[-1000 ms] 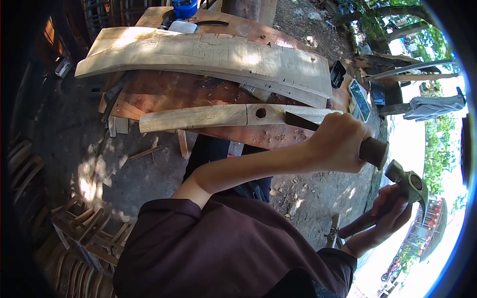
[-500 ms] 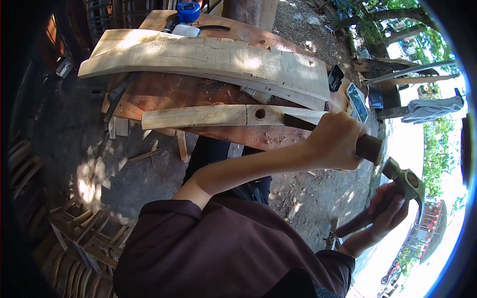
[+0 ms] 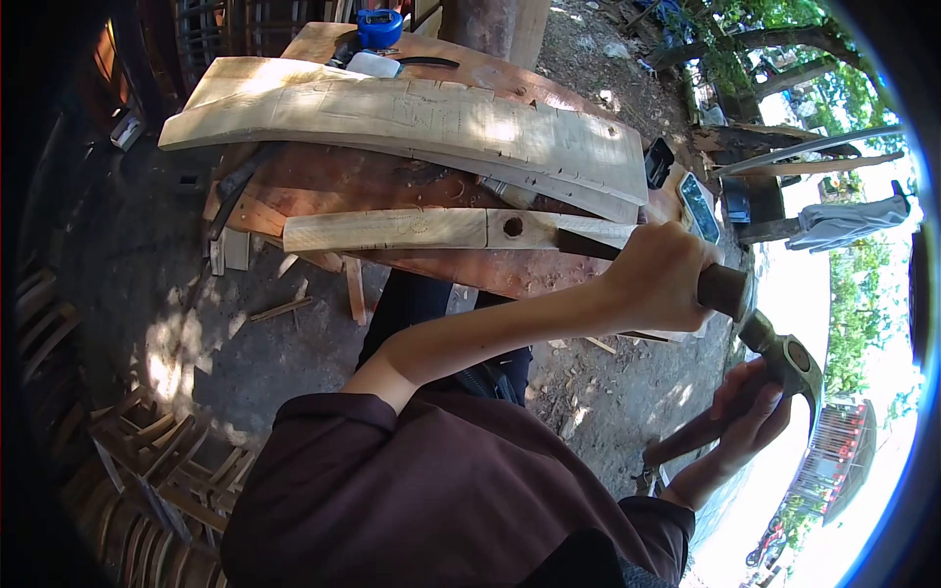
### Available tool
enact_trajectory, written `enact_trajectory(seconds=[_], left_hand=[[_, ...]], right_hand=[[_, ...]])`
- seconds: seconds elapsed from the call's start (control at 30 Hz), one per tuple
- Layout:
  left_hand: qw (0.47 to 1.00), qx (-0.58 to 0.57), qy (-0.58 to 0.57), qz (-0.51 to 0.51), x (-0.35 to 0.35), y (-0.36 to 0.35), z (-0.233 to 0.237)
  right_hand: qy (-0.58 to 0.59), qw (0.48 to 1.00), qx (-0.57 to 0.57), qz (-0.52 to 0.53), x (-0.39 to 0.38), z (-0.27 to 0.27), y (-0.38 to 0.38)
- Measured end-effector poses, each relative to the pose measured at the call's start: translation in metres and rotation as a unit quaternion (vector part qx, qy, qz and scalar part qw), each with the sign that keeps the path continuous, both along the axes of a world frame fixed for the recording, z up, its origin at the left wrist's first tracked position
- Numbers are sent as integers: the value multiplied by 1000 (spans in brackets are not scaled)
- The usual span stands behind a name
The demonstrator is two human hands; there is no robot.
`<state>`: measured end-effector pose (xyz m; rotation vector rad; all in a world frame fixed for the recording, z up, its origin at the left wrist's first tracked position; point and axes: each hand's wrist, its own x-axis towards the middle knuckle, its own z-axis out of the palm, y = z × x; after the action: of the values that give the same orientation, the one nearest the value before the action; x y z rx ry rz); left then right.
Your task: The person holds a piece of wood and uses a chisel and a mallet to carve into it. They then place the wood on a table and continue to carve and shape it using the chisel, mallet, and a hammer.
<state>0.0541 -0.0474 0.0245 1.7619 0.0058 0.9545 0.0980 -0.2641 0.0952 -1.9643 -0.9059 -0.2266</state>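
Observation:
My left hand (image 3: 662,279) is wrapped round a chisel, its dark flat blade (image 3: 586,243) resting on a narrow wooden piece (image 3: 392,231). A round dark hole (image 3: 513,227) shows in that wood, left of the blade. The thick butt of the chisel handle (image 3: 723,291) sticks out past my fist. My right hand (image 3: 753,407) grips a claw hammer (image 3: 796,361) by its handle, near the head. The hammer's striking face is at the butt of the chisel handle and seems to touch it.
A wide curved board (image 3: 412,113) with pencil marks lies on the worktable (image 3: 343,181). Behind it sit a blue tape measure (image 3: 378,27) and a white object (image 3: 373,65). A phone (image 3: 698,206) lies at the right end. Wooden chair frames (image 3: 162,461) stand at lower left.
The hammer has moved left and slightly down, closing the gap to the chisel handle. My left hand and the chisel are almost where they were.

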Motion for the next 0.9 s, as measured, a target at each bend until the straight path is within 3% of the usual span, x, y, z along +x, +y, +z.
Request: enact_trajectory(seconds=[0.03, 0.07, 0.13, 0.17, 0.2, 0.23, 0.27, 0.3, 0.4, 0.43, 0.47, 0.5, 0.53, 0.6, 0.67, 0.7, 0.73, 0.9], left_hand=[[1000, 3, 2, 0, 1, 0, 0], [1000, 5, 4, -2, 2, 0, 0], [1000, 1, -14, 0, 4, 2, -1], [1000, -3, -30, 4, 5, 3, -1], [999, 0, -32, -6, 6, 3, -2], [999, 2, -36, 6, 7, 3, -2], [999, 3, -40, 20, 7, 3, -2], [999, 2, -42, 24, 6, 4, 0], [999, -15, -40, 5, 4, 5, 3], [999, -13, -41, 2, 3, 5, 4], [999, -7, -36, 7, 3, 4, 3], [999, -1, -32, 12, 3, 3, 3], [999, 1, -33, 14, 4, 3, 2], [999, 11, -21, 23, 7, 2, -1], [999, 12, -27, 26, 7, 2, -2], [999, 14, -30, 16, 6, 3, -2], [999, 14, -29, 26, 5, 3, -2], [1000, -21, -11, 7, 1, 4, 3]], right_hand=[[106, 993, 17, 47, -6, 5, 3], [104, 993, 17, 47, -13, 10, 8], [73, 991, 79, -74, -27, 18, 13], [316, 909, 250, 109, 16, 14, -41], [160, 949, 267, 48, 25, 15, -58], [-125, 981, 116, 91, 33, 26, -58], [-393, 909, -54, 125, 43, 41, -56], [-125, 971, 204, 12, -4, 46, -9], [-217, 941, 253, -54, -1, 43, 8], [-205, 949, 229, -76, -10, 35, 24], [-137, 944, 283, -96, -13, 18, 39], [-192, 974, 77, -92, -7, 12, 37], [-94, 995, -28, 28, -13, 7, 32], [82, 996, -18, -22, -22, 12, 34], [93, 995, 22, -16, -18, 19, 22], [140, 985, 44, -90, -9, 21, 12], [20, 996, 91, 13, -1, 18, 9], [-126, 973, 175, 76, 8, 44, 15]])
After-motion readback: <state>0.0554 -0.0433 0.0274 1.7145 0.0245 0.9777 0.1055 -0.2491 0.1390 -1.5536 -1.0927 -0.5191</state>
